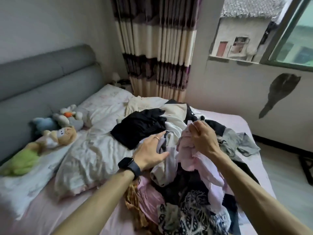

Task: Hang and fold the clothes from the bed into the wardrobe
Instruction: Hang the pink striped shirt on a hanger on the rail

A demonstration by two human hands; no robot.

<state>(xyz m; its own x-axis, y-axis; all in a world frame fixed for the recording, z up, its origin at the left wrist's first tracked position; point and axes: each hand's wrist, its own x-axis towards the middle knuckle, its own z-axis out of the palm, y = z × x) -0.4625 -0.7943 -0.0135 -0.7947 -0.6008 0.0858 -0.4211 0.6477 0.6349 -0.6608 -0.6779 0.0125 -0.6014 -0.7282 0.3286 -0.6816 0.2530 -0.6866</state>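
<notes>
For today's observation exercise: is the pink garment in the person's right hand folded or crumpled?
Crumpled, not folded: the right hand grips a bunched wad of the pink garment; the rest trails in loose creases.

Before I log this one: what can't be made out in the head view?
The wardrobe: outside the head view's frame.
The pink garment: its type, bunched in the right hand.
The pile: near part cut off by the bottom edge.
The left hand: whether it touches the pile, hidden beneath its palm.
</notes>
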